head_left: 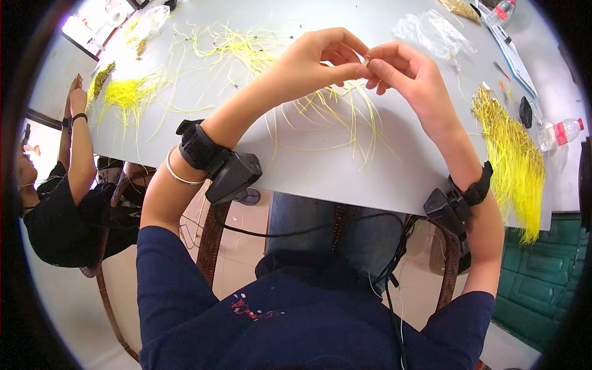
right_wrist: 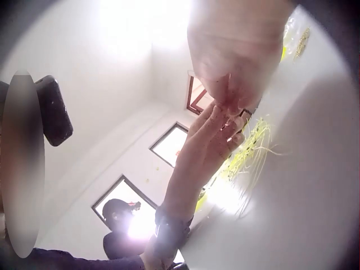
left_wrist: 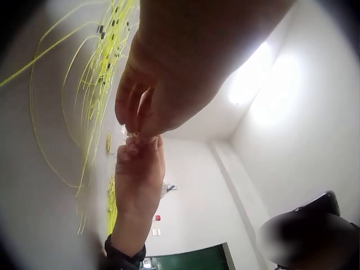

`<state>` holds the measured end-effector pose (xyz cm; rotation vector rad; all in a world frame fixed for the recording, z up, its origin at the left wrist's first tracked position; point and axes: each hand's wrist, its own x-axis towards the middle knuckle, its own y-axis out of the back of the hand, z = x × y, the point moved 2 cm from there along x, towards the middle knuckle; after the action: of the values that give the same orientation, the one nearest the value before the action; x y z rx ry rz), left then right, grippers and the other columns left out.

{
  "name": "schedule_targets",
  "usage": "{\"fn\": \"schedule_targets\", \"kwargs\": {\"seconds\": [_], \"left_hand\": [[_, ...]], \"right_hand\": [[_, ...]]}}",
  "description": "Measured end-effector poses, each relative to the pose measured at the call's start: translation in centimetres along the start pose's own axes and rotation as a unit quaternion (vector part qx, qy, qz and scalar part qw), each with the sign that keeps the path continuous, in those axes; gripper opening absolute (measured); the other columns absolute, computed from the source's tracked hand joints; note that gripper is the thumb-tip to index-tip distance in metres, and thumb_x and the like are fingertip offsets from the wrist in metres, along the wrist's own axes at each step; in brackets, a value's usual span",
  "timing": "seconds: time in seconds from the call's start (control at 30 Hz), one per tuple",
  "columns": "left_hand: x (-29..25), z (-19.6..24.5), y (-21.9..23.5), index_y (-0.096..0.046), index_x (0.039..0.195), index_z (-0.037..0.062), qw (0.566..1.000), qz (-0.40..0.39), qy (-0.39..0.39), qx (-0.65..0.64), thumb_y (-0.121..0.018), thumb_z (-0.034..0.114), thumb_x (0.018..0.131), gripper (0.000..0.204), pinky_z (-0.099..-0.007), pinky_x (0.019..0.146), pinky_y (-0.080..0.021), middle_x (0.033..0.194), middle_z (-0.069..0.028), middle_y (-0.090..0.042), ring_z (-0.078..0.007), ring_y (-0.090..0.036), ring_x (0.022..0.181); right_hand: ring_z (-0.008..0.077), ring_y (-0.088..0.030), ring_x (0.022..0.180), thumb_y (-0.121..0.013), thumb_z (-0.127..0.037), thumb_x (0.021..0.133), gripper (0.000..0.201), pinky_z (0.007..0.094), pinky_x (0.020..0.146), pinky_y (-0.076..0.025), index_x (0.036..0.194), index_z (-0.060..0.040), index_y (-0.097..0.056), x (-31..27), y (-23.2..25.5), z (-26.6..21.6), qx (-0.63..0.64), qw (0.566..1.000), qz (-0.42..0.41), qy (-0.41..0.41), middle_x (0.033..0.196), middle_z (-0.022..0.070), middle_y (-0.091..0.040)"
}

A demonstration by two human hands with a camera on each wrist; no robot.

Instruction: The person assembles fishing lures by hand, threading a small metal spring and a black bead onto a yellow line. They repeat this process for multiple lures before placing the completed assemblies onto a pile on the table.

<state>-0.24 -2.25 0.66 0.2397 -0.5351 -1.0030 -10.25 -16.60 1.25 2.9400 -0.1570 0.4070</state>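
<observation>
High over the table, my left hand [head_left: 320, 61] and right hand [head_left: 407, 74] meet at the fingertips. Between them they pinch a small gold-coloured piece [head_left: 367, 60], mostly hidden by the fingers; I cannot tell its kind. In the left wrist view a glint of this piece [left_wrist: 135, 134] shows where the left hand [left_wrist: 174, 84] touches the right hand [left_wrist: 139, 174]. The right wrist view shows the right hand [right_wrist: 239, 62] above the left hand [right_wrist: 202, 146]. Loose thin yellow cords [head_left: 354, 117] lie on the table below both hands.
More yellow cords [head_left: 237, 49] spread across the table [head_left: 364, 185]. A bundle of gold-and-yellow strands [head_left: 512, 160] lies at right, beside a bottle [head_left: 561, 134] and a small black object [head_left: 525, 112]. Clear plastic bags [head_left: 431, 34] lie behind. Another person [head_left: 68, 197] sits at left.
</observation>
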Motion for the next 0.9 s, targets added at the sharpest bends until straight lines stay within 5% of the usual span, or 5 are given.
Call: {"fn": "schedule_targets", "kwargs": {"seconds": [0.33, 0.4, 0.53, 0.77, 0.9], "left_hand": [[-0.1, 0.9, 1.5, -0.059, 0.095, 0.0029, 0.980, 0.181, 0.049, -0.068, -0.058, 0.027, 0.085, 0.026, -0.0197, 0.064, -0.043, 0.080, 0.0008, -0.055, -0.0047, -0.051, 0.073], [-0.2, 1.0, 1.4, -0.059, 0.095, 0.0029, 0.980, 0.180, 0.047, -0.070, -0.058, 0.028, 0.085, 0.027, -0.0197, 0.064, -0.043, 0.080, 0.0007, -0.054, -0.0048, -0.051, 0.073], [-0.2, 0.8, 1.0, -0.058, 0.097, 0.0028, 0.977, 0.183, 0.062, -0.091, -0.057, 0.028, 0.085, 0.028, -0.0196, 0.065, -0.042, 0.079, 0.0007, -0.054, -0.0047, -0.050, 0.074], [0.1, 0.1, 1.3, -0.059, 0.094, 0.0031, 0.973, 0.197, 0.058, -0.109, -0.061, 0.030, 0.082, 0.029, -0.0228, 0.061, -0.046, 0.084, -0.0037, -0.057, -0.0095, -0.055, 0.074], [0.0, 0.1, 1.2, -0.059, 0.094, 0.0040, 0.974, 0.178, 0.054, -0.129, -0.060, 0.027, 0.083, 0.026, -0.0232, 0.065, -0.047, 0.086, -0.0032, -0.058, -0.0098, -0.057, 0.078]], "right_hand": [[0.0158, -0.057, 0.071, -0.061, -0.007, 0.076, 0.013, 0.0281, 0.064, -0.047, 0.089, -0.0072, -0.061, -0.5, -1.7, -0.5, -0.282, 0.951, -0.087, 0.093, 0.081, 0.0034, -0.061], [0.0167, -0.054, 0.083, -0.063, -0.005, 0.073, 0.019, 0.0285, 0.069, -0.044, 0.092, -0.0072, -0.062, -0.9, -2.7, -0.4, -0.330, 0.895, -0.102, 0.283, 0.082, 0.0024, -0.057], [0.0217, -0.052, 0.088, -0.062, -0.006, 0.073, 0.017, 0.0331, 0.075, -0.045, 0.089, -0.0101, -0.060, -0.2, -3.7, 0.1, -0.340, 0.914, -0.112, 0.190, 0.085, 0.0032, -0.057], [0.0177, -0.053, 0.082, -0.063, -0.003, 0.074, 0.014, 0.0286, 0.069, -0.044, 0.087, -0.0072, -0.062, 0.6, -4.1, 0.8, -0.341, 0.896, -0.130, 0.253, 0.084, 0.0036, -0.057], [0.0151, -0.055, 0.077, -0.064, -0.006, 0.074, 0.008, 0.0266, 0.066, -0.042, 0.081, -0.0097, -0.063, 0.5, -3.0, -0.9, -0.222, 0.948, -0.016, 0.226, 0.085, 0.0007, -0.060]]}}
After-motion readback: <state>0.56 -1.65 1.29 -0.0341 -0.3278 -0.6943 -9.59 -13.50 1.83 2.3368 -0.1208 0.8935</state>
